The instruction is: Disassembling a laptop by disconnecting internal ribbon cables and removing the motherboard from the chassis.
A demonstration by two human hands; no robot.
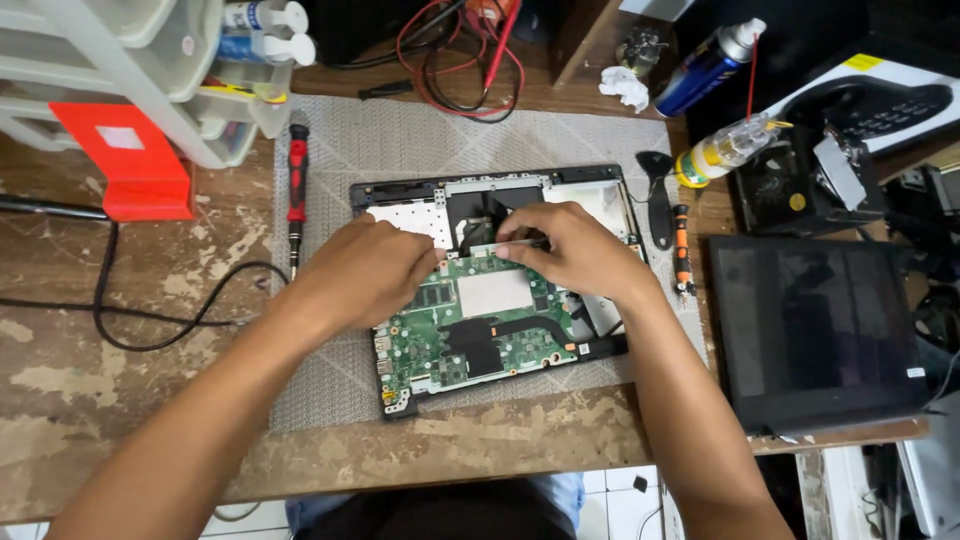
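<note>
Where both hands (465, 262) press, green motherboard (480, 335) (exposed).

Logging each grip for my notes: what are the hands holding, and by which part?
Both hands, left hand and right hand, pinch the green circuit board at its far edge. Fingertip contact is hidden.

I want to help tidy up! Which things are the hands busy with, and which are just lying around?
In use: left hand and right hand on the green board in the open laptop.

Lying about: red screwdriver, orange screwdriver, spray can, small bottle, dark panel, red bracket.
</note>
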